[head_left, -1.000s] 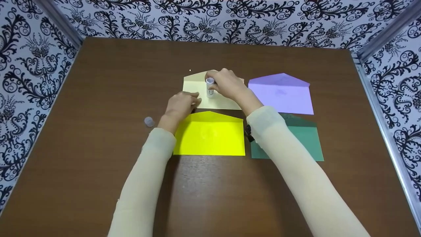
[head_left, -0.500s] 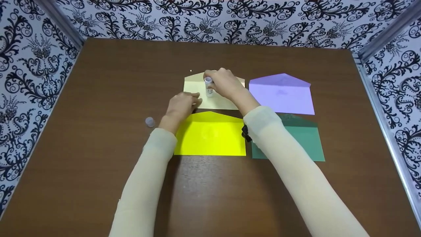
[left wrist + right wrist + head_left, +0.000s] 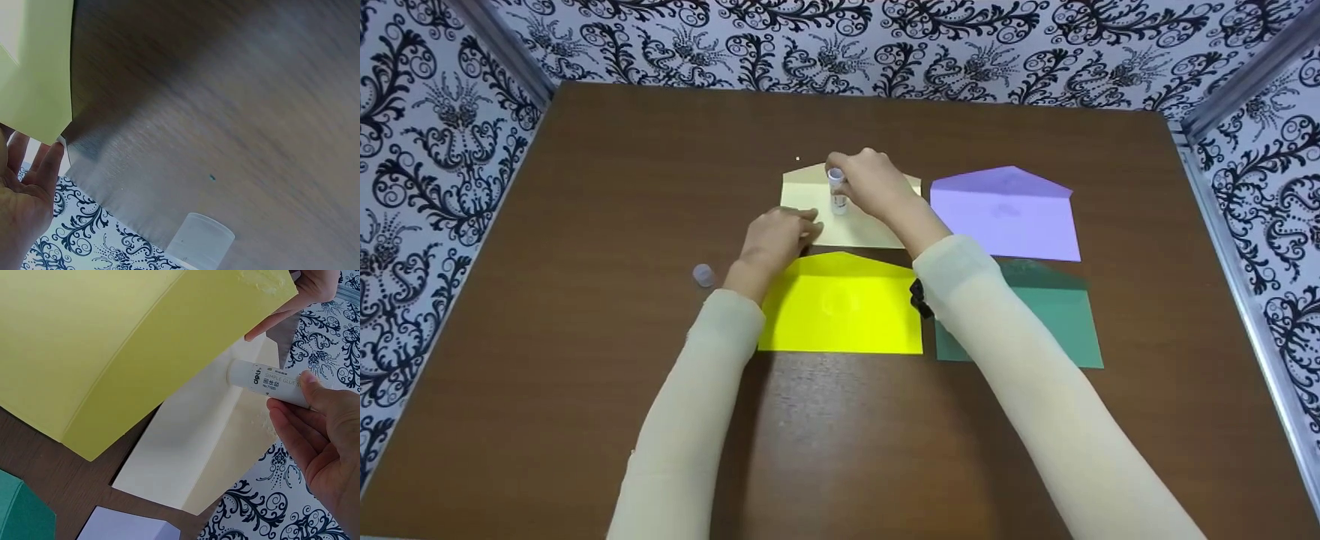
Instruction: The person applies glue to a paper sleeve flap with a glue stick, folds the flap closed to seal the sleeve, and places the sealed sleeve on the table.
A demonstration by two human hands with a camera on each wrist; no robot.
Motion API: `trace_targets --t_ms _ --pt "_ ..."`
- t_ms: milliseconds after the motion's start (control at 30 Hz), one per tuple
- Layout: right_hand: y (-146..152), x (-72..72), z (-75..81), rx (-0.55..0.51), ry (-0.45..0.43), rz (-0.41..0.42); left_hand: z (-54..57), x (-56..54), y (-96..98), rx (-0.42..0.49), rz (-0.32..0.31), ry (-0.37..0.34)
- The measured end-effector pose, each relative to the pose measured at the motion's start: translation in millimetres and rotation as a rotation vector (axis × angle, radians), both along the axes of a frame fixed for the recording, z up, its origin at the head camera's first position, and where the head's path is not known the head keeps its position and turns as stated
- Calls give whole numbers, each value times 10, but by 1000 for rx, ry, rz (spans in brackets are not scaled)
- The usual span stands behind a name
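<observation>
My right hand [image 3: 876, 186] pinches a white glue stick [image 3: 267, 379] by one end, with thumb and fingers curled around it. Its other end meets the inside of a cream envelope [image 3: 862, 236], below the fold of the opened flap. Whitish glue smears show on that flap in the right wrist view. At the envelope's lower left corner, my left hand [image 3: 777, 234] rests with fingers reaching onto the paper. A bright yellow envelope [image 3: 840, 315] lies just nearer than the cream one, its flap spread out. Left of the left wrist sits the translucent cap [image 3: 703, 275].
To the right lie a purple envelope [image 3: 1005, 225] and, nearer, a green envelope [image 3: 1054, 319] partly covered by the right sleeve. All sit on a brown wooden table [image 3: 622, 172]. Walls patterned in black and white [image 3: 840, 52] border its back and sides.
The right hand has shifted the glue stick slightly left and farther back over the cream envelope. The left hand keeps its place at the corner.
</observation>
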State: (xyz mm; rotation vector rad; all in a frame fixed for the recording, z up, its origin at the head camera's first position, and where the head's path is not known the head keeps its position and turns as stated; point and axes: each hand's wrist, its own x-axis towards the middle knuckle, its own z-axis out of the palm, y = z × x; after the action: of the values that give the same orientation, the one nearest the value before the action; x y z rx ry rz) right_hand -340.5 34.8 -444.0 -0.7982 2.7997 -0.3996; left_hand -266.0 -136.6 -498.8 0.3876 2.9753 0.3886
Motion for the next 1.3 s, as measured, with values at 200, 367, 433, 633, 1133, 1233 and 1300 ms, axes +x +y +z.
trace_targets --t_ms 200,367,433,633,1133,1233,1300 --pt "-37 -12 31 11 -32 -52 14 1 -12 14 21 -21" --pt "-33 -14 26 7 -28 -87 5 0 -5 5 23 -27" --pt "-26 -15 21 4 -19 -96 1 2 -1 2 25 -26" --pt "-4 -13 20 -5 25 -102 -6 5 15 -10 34 -18" --pt "68 -48 26 3 17 -134 5 2 27 -32 33 -32" --pt "87 -52 28 5 14 -131 3 4 28 -26 37 -37" --pt "100 -55 30 6 15 -126 7 8 28 -20 45 -40"
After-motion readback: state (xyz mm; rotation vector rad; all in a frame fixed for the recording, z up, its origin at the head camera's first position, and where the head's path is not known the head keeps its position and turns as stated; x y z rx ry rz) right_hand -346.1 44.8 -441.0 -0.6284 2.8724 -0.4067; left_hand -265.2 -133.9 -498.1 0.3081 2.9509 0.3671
